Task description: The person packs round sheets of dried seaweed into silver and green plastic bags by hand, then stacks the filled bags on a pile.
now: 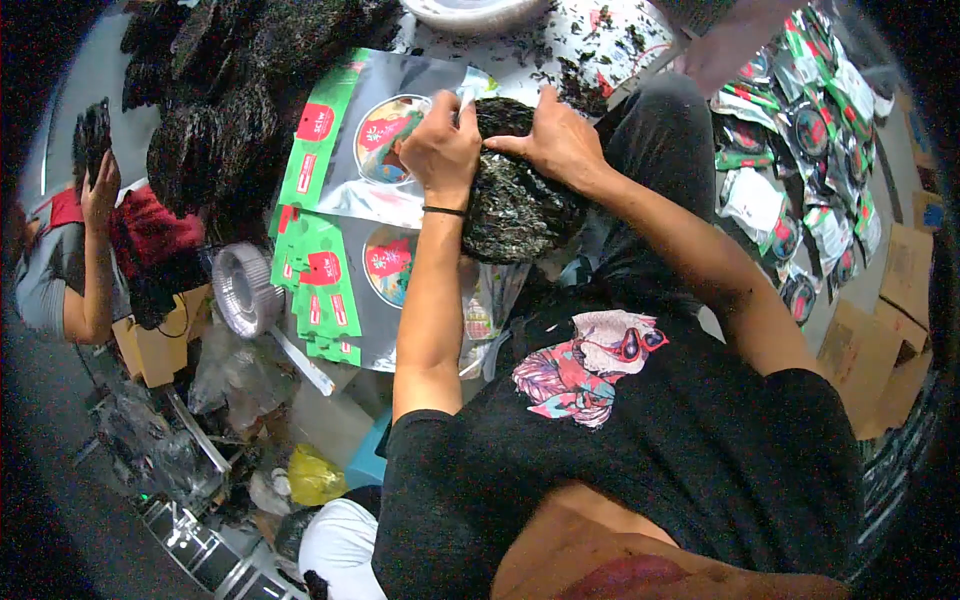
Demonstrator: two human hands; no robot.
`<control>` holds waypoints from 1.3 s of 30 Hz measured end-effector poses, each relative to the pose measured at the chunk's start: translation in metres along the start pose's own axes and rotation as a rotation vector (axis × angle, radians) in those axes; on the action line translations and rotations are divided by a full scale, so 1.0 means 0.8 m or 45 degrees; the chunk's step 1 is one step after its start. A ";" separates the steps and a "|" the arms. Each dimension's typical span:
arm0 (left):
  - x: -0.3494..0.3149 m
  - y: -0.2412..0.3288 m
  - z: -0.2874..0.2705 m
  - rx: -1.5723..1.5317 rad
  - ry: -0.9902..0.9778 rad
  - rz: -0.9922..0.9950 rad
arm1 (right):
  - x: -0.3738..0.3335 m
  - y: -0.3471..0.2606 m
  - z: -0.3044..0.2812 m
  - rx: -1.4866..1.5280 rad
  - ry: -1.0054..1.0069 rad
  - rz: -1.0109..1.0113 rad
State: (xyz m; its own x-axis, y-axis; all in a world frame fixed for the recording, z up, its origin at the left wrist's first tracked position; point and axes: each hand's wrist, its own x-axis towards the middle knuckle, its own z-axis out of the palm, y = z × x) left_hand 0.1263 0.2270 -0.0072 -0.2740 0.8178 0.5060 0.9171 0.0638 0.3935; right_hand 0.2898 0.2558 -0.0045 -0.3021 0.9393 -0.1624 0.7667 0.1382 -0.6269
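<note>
One round, dark cake of dried seaweed (520, 215) sits at the upper centre of the frame. Left of it, the left hand (443, 145) has curled fingers; what they pinch cannot be told. The right hand (560, 145) spreads thumb and forefinger, its thumb on the cake's upper part; whether its hidden fingers grip beneath is unclear. Green-edged packaging bags (328, 258) overlap just left. Farther out are a seaweed pile (250, 75), upper left; filled packets (800, 150), upper right; and cardboard boxes (862, 350), lower right.
</note>
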 end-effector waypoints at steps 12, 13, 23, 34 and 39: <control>-0.034 0.001 -0.106 0.699 -0.180 0.227 | 0.029 0.007 0.014 0.131 -0.187 0.028; -0.047 -0.034 -0.097 0.501 -0.259 0.204 | 0.030 0.005 0.020 0.099 -0.214 -0.004; 0.026 -0.003 -0.127 -0.106 -0.598 0.473 | 0.038 -0.001 0.024 0.038 0.121 -0.262; 0.100 -0.057 -0.023 -0.576 -1.053 0.015 | 0.021 -0.022 0.012 0.240 0.110 -0.653; 0.057 -0.005 -0.043 -0.305 -0.512 0.108 | 0.034 -0.051 0.024 0.382 0.153 -0.721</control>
State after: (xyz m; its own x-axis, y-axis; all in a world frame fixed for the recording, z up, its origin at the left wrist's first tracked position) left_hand 0.0997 0.2446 0.0405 -0.0237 0.9739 0.2257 0.8258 -0.1082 0.5535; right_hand 0.2396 0.2695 0.0021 -0.5342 0.7778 0.3312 0.3104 0.5449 -0.7790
